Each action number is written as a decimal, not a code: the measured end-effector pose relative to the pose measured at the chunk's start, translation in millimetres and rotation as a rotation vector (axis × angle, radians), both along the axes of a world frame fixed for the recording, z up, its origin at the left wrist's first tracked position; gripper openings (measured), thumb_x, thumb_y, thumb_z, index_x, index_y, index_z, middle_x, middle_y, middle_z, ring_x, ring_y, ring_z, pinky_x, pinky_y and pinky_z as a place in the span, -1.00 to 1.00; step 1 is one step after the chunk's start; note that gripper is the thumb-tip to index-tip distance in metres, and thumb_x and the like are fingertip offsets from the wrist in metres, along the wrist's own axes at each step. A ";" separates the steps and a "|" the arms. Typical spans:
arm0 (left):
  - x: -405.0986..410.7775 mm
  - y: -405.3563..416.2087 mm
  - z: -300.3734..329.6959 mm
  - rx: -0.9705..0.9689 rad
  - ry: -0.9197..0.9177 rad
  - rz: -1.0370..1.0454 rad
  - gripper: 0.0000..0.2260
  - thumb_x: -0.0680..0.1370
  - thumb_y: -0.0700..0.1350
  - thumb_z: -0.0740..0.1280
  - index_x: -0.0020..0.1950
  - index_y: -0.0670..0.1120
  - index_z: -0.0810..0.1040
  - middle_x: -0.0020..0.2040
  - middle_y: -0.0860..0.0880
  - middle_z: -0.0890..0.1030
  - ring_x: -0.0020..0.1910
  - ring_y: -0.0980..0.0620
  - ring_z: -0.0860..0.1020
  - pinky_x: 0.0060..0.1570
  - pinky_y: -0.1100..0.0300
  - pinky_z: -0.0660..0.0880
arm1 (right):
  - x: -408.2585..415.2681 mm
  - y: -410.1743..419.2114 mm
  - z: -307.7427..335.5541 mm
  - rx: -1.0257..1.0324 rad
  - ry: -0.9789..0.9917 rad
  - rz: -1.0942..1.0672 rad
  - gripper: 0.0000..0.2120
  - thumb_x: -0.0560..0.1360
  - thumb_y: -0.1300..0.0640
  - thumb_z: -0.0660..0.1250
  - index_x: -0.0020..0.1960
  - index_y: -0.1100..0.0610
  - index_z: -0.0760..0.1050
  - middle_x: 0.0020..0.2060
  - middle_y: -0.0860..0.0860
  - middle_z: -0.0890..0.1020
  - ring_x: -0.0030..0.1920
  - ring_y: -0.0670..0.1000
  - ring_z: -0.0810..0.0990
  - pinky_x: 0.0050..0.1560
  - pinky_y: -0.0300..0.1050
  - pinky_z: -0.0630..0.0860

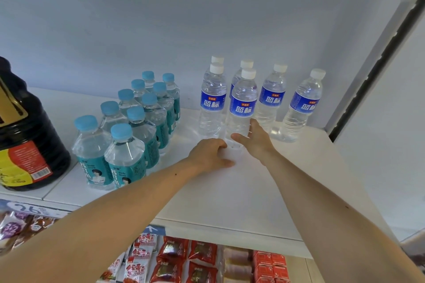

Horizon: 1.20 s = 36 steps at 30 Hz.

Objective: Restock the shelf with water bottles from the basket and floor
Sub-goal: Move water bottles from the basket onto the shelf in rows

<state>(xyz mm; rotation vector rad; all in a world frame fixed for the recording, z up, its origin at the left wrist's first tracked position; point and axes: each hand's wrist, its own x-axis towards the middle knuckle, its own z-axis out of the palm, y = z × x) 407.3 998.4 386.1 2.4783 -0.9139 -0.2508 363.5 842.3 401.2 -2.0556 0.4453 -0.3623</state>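
Several clear water bottles with blue labels and white caps stand upright at the back right of the white shelf (230, 193). My right hand (258, 141) grips the front middle water bottle (242, 104) low down, thumb on its left and fingers on its right; the bottle stands on the shelf. My left hand (210, 154) rests on the shelf just left of that bottle's base, fingers loosely curled, holding nothing. Neighbouring bottles stand to the left (211, 101) and to the right (271, 99), with one further right (302, 104). No basket or floor is in view.
A block of several teal-labelled soda bottles with blue caps (128, 145) fills the shelf's left middle. A large dark jug (25, 135) stands at the far left. Packaged snacks (184, 259) lie on the shelf below. A shelf upright (379, 57) bounds the right side.
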 end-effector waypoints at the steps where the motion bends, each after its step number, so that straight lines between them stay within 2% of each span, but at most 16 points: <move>1: -1.4 0.3 0.2 -0.003 0.001 0.005 -0.38 0.38 0.21 0.43 0.36 -0.03 0.43 0.30 0.01 0.51 0.25 0.02 0.48 0.24 0.13 0.42 | -1.5 -0.1 -0.4 -0.001 0.008 -0.002 -0.33 0.43 0.04 0.47 0.44 0.07 0.24 0.34 0.02 0.46 0.32 0.07 0.45 0.24 -0.08 0.37; 5: -7.9 4.2 1.2 -0.018 -0.003 0.041 -0.41 0.39 0.22 0.42 0.33 -0.01 0.44 0.30 0.03 0.50 0.25 0.03 0.47 0.24 0.12 0.42 | -13.4 -1.4 -4.3 0.055 0.048 -0.032 -0.19 0.41 -0.03 0.48 0.51 0.06 0.14 0.41 0.04 0.39 0.37 0.09 0.41 0.29 -0.03 0.39; 7: -12.6 6.6 1.8 -0.027 -0.009 0.056 -0.44 0.40 0.21 0.41 0.33 0.00 0.44 0.30 0.04 0.49 0.26 0.04 0.46 0.24 0.13 0.42 | -23.0 -1.6 -5.7 0.052 0.068 -0.059 -0.20 0.43 -0.05 0.46 0.52 0.07 0.11 0.43 0.05 0.35 0.39 0.09 0.39 0.30 -0.03 0.37; 12: -29.7 12.3 3.4 -0.100 0.006 0.091 -0.49 0.41 0.18 0.43 0.29 0.03 0.47 0.29 0.06 0.50 0.27 0.04 0.45 0.27 0.11 0.40 | -56.9 -1.7 -10.3 0.048 0.005 -0.163 -0.39 0.50 -0.03 0.37 0.46 0.09 0.24 0.36 0.05 0.44 0.30 0.06 0.47 0.26 -0.06 0.43; 15: -44.9 14.8 3.8 -0.151 0.004 0.075 -0.54 0.42 0.13 0.43 0.26 0.02 0.49 0.28 0.06 0.52 0.26 0.04 0.47 0.27 0.11 0.41 | -82.7 -0.6 -15.0 -0.020 -0.076 -0.252 -0.57 0.54 0.07 0.33 0.37 0.16 0.38 0.26 0.07 0.54 0.16 0.02 0.54 0.06 -0.24 0.37; 19: -70.6 16.8 2.8 -0.214 -0.036 0.067 -0.63 0.45 0.07 0.42 0.23 0.02 0.52 0.24 0.06 0.53 0.23 0.04 0.48 0.22 0.13 0.42 | -114.6 9.3 -17.7 -0.056 -0.131 -0.325 -0.65 0.53 0.14 0.33 0.30 0.18 0.45 0.16 0.05 0.59 -0.04 -0.07 0.52 -0.04 -0.38 0.31; 23: -94.6 23.3 0.2 -0.294 -0.107 0.008 -0.68 0.47 0.02 0.41 0.21 -0.01 0.54 0.18 0.02 0.56 0.18 0.04 0.51 0.17 0.16 0.44 | -148.4 30.1 -19.9 -0.069 -0.204 -0.369 -0.70 0.54 0.18 0.31 0.26 0.15 0.47 0.06 0.00 0.61 -0.05 -0.09 0.54 -0.03 -0.40 0.37; 26: -111.4 35.6 -2.9 -0.355 -0.163 -0.039 -0.70 0.48 -0.01 0.40 0.18 -0.03 0.55 0.11 0.01 0.59 0.10 0.04 0.52 0.10 0.13 0.47 | -171.4 50.4 -24.1 -0.049 -0.279 -0.423 -0.75 0.56 0.18 0.29 0.24 0.09 0.48 -0.02 -0.07 0.60 -0.05 -0.12 0.54 -0.11 -0.54 0.40; 31: -140.2 67.7 -13.3 -0.415 -0.198 -0.134 -0.73 0.48 -0.02 0.39 0.16 -0.03 0.56 0.09 0.02 0.59 0.02 0.08 0.53 0.05 0.14 0.48 | -206.9 92.7 -42.4 -0.047 -0.377 -0.507 -0.82 0.57 0.16 0.28 0.17 0.05 0.48 -0.10 -0.15 0.58 -0.08 -0.24 0.54 -0.11 -0.54 0.42; 36: -169.3 94.0 -36.4 -0.437 -0.230 -0.185 -0.77 0.49 -0.05 0.38 0.12 -0.06 0.58 0.05 0.02 0.59 0.00 0.07 0.52 0.04 0.19 0.46 | -235.7 124.5 -75.2 -0.079 -0.455 -0.558 -0.83 0.57 0.19 0.27 0.15 0.07 0.48 -0.07 -0.08 0.62 -0.09 -0.22 0.56 -0.06 -0.42 0.45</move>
